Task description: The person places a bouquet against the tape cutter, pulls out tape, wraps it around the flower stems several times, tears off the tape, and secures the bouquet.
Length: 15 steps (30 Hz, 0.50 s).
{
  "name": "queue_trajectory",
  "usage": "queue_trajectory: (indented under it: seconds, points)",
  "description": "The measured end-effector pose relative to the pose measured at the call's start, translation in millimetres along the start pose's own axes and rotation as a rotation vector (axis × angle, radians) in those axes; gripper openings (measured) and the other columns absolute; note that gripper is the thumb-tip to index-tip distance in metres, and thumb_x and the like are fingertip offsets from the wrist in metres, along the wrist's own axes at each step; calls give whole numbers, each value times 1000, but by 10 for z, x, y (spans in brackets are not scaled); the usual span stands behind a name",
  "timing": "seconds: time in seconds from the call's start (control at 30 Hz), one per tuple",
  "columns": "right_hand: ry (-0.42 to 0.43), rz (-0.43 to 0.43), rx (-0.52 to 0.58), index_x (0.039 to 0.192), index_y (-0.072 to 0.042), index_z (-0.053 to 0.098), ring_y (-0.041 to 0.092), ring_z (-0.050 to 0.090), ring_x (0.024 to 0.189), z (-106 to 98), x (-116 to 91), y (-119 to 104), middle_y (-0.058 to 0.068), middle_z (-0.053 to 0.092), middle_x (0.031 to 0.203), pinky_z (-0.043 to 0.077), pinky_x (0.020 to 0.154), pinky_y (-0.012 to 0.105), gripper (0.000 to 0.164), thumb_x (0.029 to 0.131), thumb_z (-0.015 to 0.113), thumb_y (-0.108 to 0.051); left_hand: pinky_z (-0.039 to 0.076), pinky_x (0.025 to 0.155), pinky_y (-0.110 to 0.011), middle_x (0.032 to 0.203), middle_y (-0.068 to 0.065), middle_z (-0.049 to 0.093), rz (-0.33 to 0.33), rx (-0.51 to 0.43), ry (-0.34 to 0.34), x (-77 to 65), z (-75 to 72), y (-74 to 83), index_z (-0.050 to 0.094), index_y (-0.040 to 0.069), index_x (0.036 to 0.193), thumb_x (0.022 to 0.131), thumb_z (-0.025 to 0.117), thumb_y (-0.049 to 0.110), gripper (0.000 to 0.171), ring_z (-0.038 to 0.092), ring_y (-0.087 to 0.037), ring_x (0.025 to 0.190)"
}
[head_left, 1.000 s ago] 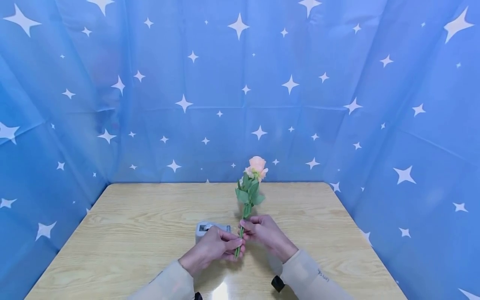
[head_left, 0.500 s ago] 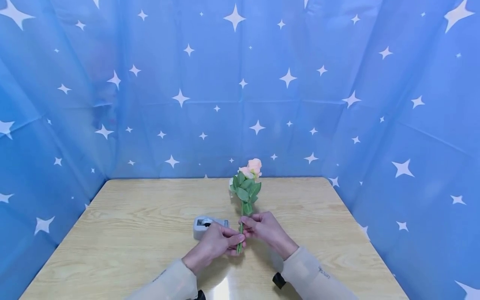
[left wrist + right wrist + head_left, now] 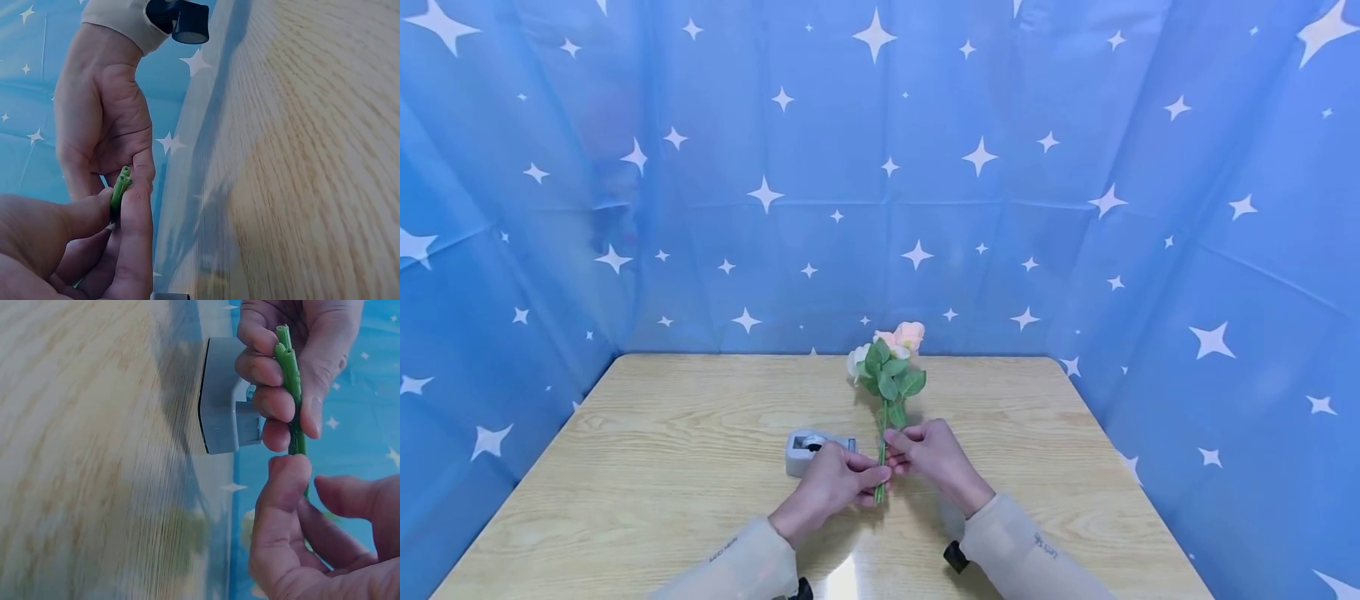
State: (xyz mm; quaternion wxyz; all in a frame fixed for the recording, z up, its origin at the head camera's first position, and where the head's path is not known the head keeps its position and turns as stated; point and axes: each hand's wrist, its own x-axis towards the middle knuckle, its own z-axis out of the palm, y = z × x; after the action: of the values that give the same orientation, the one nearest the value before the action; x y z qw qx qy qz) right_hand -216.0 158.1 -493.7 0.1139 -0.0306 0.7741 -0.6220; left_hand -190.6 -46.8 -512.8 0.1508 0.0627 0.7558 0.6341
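A bunch of artificial flowers (image 3: pixel 889 379), with pink and white blooms and green leaves, stands upright between my hands, leaning slightly away. My left hand (image 3: pixel 829 485) pinches the lower part of the green stems (image 3: pixel 289 369) between thumb and fingers. Just above it my right hand (image 3: pixel 938 460) holds the stems between thumb and fingers. The cut ends of the stems (image 3: pixel 120 190) poke out past the left thumb in the left wrist view. A grey tape dispenser (image 3: pixel 797 457) stands on the table behind my left hand, which partly covers it.
The wood-grain table (image 3: pixel 685 433) spreads to both sides of the hands. A blue curtain (image 3: pixel 820 150) with white stars hangs behind it and along both sides. A black wrist device (image 3: pixel 955 557) sits below the right sleeve.
The bunch has turned and fanned out, so a white bloom now shows on its left beside the pink ones. Both hands keep their hold on the stems, nearly in place.
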Motion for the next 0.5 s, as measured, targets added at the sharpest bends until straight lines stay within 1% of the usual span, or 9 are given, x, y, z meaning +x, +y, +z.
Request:
queue_trajectory:
  seconds: [0.1,0.27,0.33,0.5]
  points:
    - [13,9,-4,106,9,87,9,78,72,6,13,-3,14,85,88,71,73,24,34,115,78,-22,75,75,-31,101,-16,90,7,20,15,9,10,5,90,-2,115,107,87,14,17,85,-15,78]
    - [38,22,-19,99,7,88,10,78,70,38,60,26,10,83,82,73,75,29,36,112,82,-25,75,75,-32,100,-13,90,2,62,43,11,21,16,91,0,113,105,90,15,17,87,-18,77]
    - [50,27,-31,99,7,89,11,78,70,47,76,38,9,84,81,73,75,31,35,111,84,-26,75,76,-33,99,-11,90,-10,80,52,15,26,23,92,2,112,105,91,17,16,87,-18,76]
    - [72,28,-54,107,5,90,11,79,71,67,106,46,10,86,83,72,73,29,33,108,87,-28,74,76,-32,98,-5,89,-26,118,73,30,31,32,93,5,107,103,93,20,16,86,-17,74]
